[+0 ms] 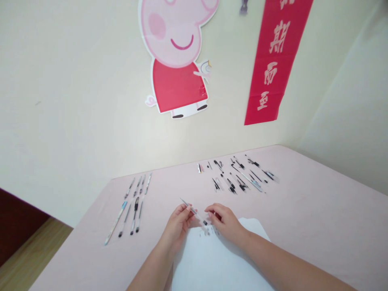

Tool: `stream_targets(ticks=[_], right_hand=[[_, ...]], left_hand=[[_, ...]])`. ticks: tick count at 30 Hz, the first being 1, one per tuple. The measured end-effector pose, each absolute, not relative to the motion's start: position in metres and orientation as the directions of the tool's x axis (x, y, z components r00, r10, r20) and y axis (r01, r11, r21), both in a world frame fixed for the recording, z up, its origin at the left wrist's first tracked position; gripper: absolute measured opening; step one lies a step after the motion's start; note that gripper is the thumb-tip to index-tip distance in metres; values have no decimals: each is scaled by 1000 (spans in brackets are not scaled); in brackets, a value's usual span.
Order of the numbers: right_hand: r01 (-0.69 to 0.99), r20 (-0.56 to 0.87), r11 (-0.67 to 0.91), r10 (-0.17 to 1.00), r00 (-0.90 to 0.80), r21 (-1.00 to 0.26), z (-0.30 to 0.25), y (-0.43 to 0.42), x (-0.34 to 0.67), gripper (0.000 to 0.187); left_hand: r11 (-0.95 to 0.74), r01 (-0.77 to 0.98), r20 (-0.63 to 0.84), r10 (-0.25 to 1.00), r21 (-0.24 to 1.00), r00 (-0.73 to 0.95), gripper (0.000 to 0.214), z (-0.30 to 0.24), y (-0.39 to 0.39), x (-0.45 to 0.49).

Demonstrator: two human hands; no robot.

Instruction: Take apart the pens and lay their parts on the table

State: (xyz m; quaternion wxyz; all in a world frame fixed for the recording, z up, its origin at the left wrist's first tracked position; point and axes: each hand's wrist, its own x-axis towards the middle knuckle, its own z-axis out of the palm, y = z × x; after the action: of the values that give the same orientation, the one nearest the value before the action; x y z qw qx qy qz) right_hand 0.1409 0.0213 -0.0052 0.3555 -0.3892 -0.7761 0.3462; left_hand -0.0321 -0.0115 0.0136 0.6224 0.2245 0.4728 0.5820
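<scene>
My left hand (178,223) pinches a clear pen barrel (194,213) near its middle, holding it slanted above a white sheet of paper (212,262). At the pen's lower dark end, my right hand (223,218) has its fingers closed. Both hands hover just over the paper's far edge. A few tiny pen parts (212,232) lie on the paper under the hands.
A pink table (318,218) stands against a cream wall. Several whole pens (133,202) lie in rows at the left. Several loose pen pieces (239,176) are spread at the back right. A cartoon pig sticker (178,56) and red banner (274,60) hang on the wall.
</scene>
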Motion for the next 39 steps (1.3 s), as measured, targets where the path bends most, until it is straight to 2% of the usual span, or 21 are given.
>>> stream_targets(ticks=[3, 8, 14, 22, 31, 39], right_hand=[[325, 269, 455, 835, -481, -829, -4, 20, 140, 22], [313, 265, 471, 811, -522, -825, -3, 20, 141, 39], [356, 227, 471, 804, -550, -807, -1, 19, 141, 42], [301, 243, 450, 810, -533, -841, -6, 21, 141, 43], [328, 280, 484, 814, -508, -811, -8, 22, 142, 36], [343, 312, 517, 806, -503, -784, -5, 21, 142, 33]], left_hand=[[218, -578, -337, 936, 787, -106, 3, 14, -11, -32], [209, -608, -329, 940, 766, -92, 4, 12, -11, -30], [177, -635, -312, 944, 752, -107, 6, 11, -12, -27], [264, -613, -279, 957, 745, 72, 16, 12, -20, -22], [278, -565, -375, 925, 777, -59, 9, 9, -18, -20], [291, -577, -409, 909, 763, -83, 7, 10, -17, -20]])
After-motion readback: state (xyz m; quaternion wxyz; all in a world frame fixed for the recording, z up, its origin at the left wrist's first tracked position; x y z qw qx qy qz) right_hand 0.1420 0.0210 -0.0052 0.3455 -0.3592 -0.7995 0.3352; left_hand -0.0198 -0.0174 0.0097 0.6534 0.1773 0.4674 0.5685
